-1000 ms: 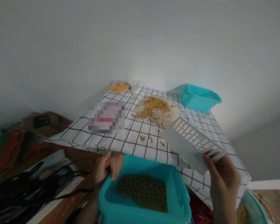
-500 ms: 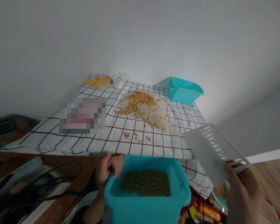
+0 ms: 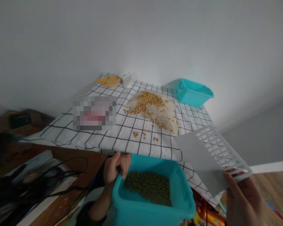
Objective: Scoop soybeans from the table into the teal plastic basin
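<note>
My left hand [image 3: 115,168] grips the far left rim of a turquoise tub [image 3: 153,207] held just under the table's near edge; green beans [image 3: 149,187] cover its bottom. My right hand [image 3: 242,197] holds a white slotted plastic scoop [image 3: 211,157] by its near end, tilted, beside the table's right corner. On the checked cloth [image 3: 108,138] lies a pile of yellow beans mixed with white rice [image 3: 153,108], with a few stray beans [image 3: 145,135] nearer the edge.
A second turquoise tub [image 3: 194,92] stands at the table's far right corner. A yellow cloth [image 3: 108,81] and a small white object [image 3: 126,79] lie at the far edge by the wall. Black cables [image 3: 37,185] trail over the wooden surface at left. Colourful packets [image 3: 209,215] lie below.
The scoop has swung away from the bean pile, off to the table's right corner. The tub under the table edge has stayed with my left hand on its rim. The view has shifted.
</note>
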`<state>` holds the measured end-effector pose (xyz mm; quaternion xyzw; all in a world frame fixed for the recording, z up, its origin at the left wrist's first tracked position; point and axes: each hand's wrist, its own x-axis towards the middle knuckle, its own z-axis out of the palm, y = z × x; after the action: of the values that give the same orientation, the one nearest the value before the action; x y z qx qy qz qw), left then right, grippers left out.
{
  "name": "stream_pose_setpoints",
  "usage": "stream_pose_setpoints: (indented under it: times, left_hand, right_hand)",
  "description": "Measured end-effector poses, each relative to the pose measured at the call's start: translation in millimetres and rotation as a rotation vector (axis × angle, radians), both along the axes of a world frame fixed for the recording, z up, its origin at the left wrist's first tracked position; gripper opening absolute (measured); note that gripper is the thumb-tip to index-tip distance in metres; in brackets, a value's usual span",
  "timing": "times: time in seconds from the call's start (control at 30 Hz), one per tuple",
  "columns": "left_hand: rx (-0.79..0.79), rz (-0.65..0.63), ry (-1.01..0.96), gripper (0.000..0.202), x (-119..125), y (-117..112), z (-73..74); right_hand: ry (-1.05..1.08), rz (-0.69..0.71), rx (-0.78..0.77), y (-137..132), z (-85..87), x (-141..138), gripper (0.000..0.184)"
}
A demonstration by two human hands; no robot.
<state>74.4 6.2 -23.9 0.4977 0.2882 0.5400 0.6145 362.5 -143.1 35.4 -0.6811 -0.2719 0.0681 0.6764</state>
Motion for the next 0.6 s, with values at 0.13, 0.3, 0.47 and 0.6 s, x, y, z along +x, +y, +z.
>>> stream_pose_setpoints:
  times: [0.13,0.3,0.47,0.6]
  left_hand:
    - [0.077,-0.012,-0.069,0.068,-23.7,5.8,2.3]
    - [0.172,0.001,-0.120,0.071,-45.0,13.4,6.4]
    - [0.162,-0.020,-0.103,0.070,-48.1,12.7,6.8]
    - [0.113,-0.008,-0.175,0.069,-41.1,8.8,1.8]
  right_hand:
    - [0.047,0.119,-0.003,27.6,0.2,-8.9,0.024]
    - [0.049,0.262,-0.055,56.5,1.2,-15.6,0.029]
    - [0.039,0.250,-0.051,52.8,2.8,-15.7,0.028]
    - [0.123,0.320,-0.115,42.0,6.9,-19.7,0.028]
